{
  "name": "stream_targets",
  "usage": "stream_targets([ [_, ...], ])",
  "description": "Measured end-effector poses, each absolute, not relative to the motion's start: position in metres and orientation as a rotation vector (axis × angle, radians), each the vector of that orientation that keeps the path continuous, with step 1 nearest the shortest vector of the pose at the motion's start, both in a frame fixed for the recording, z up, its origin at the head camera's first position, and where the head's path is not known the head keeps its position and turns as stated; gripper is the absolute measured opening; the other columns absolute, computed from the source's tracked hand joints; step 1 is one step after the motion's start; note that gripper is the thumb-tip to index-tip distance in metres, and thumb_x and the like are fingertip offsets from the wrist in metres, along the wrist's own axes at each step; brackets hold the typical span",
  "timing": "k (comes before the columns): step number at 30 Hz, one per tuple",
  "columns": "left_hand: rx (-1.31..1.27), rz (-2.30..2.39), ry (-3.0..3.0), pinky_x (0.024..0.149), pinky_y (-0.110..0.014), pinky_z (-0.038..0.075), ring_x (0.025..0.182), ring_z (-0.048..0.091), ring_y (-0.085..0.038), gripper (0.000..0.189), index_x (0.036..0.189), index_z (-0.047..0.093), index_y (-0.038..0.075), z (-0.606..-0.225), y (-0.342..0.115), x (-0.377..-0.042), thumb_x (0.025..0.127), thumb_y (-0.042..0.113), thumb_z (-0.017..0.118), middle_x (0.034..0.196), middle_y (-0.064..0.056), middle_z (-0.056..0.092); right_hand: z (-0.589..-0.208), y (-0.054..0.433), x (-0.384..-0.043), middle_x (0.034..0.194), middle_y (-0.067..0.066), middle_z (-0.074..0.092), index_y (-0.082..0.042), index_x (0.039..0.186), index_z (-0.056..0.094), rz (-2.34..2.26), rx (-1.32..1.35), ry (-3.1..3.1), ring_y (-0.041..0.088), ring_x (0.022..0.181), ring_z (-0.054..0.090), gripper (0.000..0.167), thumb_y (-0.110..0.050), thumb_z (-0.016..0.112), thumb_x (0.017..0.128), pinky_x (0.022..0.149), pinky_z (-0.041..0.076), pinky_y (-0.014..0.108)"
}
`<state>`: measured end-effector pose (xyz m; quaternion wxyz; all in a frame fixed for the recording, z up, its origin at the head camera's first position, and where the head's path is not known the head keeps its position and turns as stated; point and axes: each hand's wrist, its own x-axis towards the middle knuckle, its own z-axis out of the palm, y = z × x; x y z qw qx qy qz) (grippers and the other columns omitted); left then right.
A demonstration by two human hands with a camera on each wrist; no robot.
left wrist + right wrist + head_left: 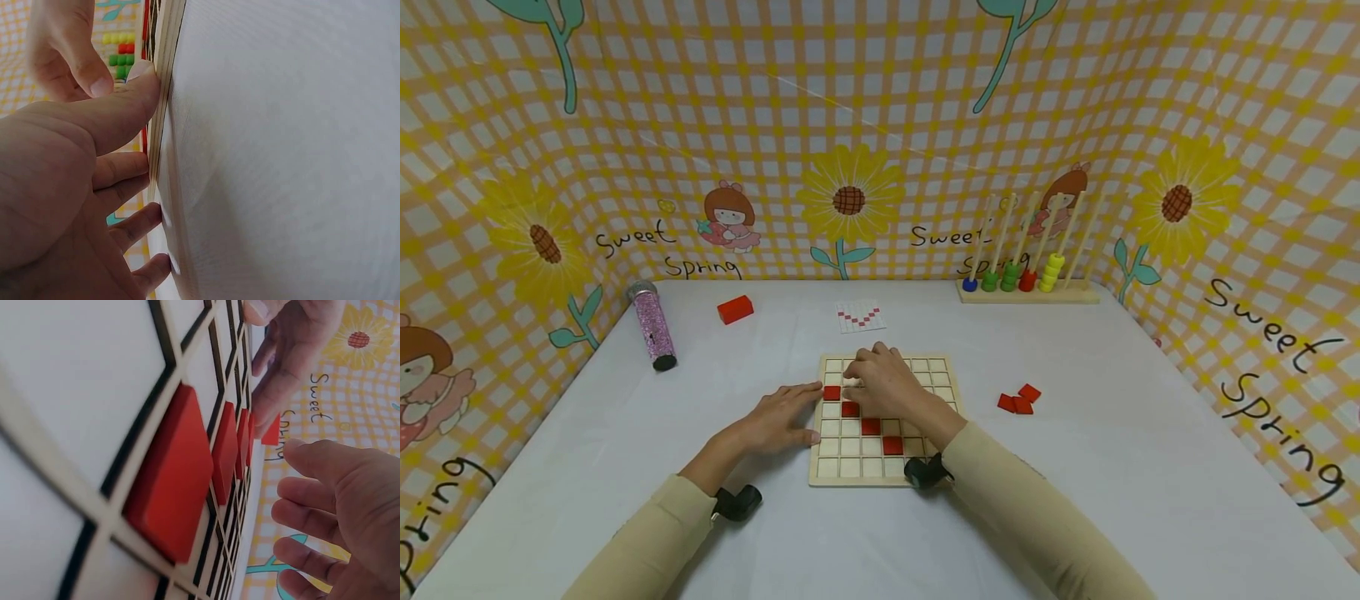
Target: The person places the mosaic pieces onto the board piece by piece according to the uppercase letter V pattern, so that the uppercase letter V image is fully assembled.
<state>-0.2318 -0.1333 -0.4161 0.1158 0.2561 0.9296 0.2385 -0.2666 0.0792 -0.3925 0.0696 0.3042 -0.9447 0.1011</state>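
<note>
A square wooden grid board lies on the table in front of me. Four red tiles, among them a near one, sit in its cells in a diagonal from upper left to lower middle. My left hand rests at the board's left edge; in the left wrist view its thumb and fingertips touch that side. Over the upper middle cells is my right hand, its fingers bent loosely. The right wrist view shows nothing in its grasp, with a large red tile close to the camera.
Several loose red tiles lie right of the board. Behind it is a small pattern card. A red block and a glittery pink microphone are at left. A bead-peg abacus stands at the back right, before the cloth wall.
</note>
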Motion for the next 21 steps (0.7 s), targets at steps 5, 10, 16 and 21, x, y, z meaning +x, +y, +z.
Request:
stream_targets([
  [5,0.749,0.702,2.728,0.110,-0.059,0.025,0.141,0.027,-0.036,0.072,0.145,0.036,0.006,-0.415,-0.133,-0.231,0.086,0.032,0.068,0.155,-0.010,0.030,-0.389,0.087,-0.264,0.106,0.003,0.066,-0.012,0.104,0.073,0.339,0.878,-2.856,0.023,0.095,0.051,0.029,-0.033,0.069,0.085,0.083,0.043,0.039],
  [10,0.754,0.708,2.728,0.109,-0.059,0.025,0.140,0.027,-0.036,0.073,0.145,0.035,0.005,-0.415,-0.133,-0.231,0.085,0.032,0.068,0.154,-0.010,0.030,-0.387,0.096,-0.261,0.104,0.003,0.066,-0.011,0.104,0.073,0.358,0.862,-2.821,0.022,0.092,0.050,0.029,-0.032,0.071,0.084,0.080,0.042,0.037],
  [16,0.754,0.720,2.728,0.109,-0.060,0.024,0.140,0.027,-0.037,0.073,0.145,0.036,0.005,-0.415,-0.133,-0.230,0.085,0.031,0.069,0.154,-0.011,0.031,-0.386,0.109,-0.256,0.102,0.005,0.066,-0.011,0.103,0.073,0.395,0.846,-2.770,0.023,0.090,0.049,0.029,-0.031,0.072,0.082,0.078,0.042,0.037],
  [21,0.748,0.717,2.731,0.110,-0.059,0.024,0.140,0.027,-0.037,0.073,0.145,0.036,0.005,-0.416,-0.133,-0.230,0.085,0.030,0.069,0.154,-0.011,0.031,-0.389,0.122,-0.251,0.101,0.005,0.066,-0.010,0.103,0.073,0.398,0.836,-2.743,0.022,0.089,0.049,0.029,-0.030,0.073,0.082,0.075,0.039,0.035],
])
